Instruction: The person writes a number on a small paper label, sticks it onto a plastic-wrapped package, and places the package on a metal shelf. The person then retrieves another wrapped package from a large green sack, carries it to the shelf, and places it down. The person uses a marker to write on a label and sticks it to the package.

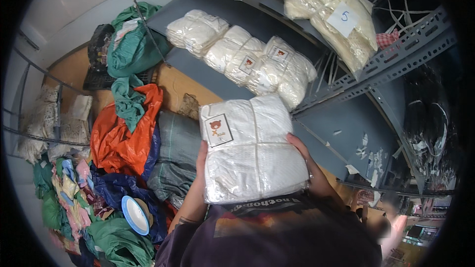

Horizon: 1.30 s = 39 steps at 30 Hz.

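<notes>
Between my two hands is a bundle of folded white cloth (256,168) in clear plastic, tied crosswise with a pale string and held up in front of my chest. A label with a brown bear sits near its upper left corner. My left hand (202,160) grips the left side, with most of its fingers hidden. On the opposite side, my right hand (301,149) presses with its thumb along the edge, its other fingers out of sight. Just beyond lies a row of similar wrapped bundles (242,62) on a grey metal shelf (198,76).
A larger cream bundle (341,20) with a paper tag rests higher up, by a perforated metal upright (410,44). Paper scraps (373,160) lie on the lower shelf at right. Orange sheeting (123,133), green sacks (131,54) and a blue-rimmed basin (135,215) crowd the left. Someone is at lower right.
</notes>
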Motion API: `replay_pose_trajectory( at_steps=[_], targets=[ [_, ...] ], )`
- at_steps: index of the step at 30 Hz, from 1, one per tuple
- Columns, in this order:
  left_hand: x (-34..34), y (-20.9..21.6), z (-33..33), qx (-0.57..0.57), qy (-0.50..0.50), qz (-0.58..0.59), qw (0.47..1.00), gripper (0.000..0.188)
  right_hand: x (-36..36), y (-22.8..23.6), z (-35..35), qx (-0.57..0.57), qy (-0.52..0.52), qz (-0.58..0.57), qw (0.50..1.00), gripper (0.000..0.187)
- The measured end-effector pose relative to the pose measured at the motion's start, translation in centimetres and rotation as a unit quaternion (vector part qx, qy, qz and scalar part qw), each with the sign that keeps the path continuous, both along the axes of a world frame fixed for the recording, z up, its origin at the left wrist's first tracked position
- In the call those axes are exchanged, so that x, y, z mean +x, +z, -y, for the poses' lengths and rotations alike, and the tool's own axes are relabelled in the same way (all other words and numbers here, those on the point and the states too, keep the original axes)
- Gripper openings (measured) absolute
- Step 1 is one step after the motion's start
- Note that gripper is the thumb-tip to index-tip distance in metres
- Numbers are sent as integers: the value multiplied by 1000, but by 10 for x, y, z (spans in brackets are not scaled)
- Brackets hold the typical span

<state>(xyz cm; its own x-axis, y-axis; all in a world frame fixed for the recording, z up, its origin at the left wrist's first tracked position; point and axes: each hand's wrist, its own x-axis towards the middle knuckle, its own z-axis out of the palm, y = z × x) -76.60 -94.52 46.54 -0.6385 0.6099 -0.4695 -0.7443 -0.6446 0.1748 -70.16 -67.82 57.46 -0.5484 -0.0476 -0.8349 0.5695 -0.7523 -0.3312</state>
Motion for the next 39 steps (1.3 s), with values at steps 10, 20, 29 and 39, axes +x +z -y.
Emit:
replay_pose_trajectory(
  at_steps=[10,20,29,39],
  targets=[
    [-9,1,-27,-2,-33,-24,999,74,23,45,-1,43,-17,-74,996,60],
    [20,28,-135,4,-112,-29,993,68,106,24,-102,83,-108,-49,990,62],
    [129,70,-285,-24,-218,-77,973,66,266,31,-222,71,-211,-103,969,61],
    [278,86,-416,-74,-365,-93,923,73,458,2,-310,40,-330,-83,940,62]
  ],
)
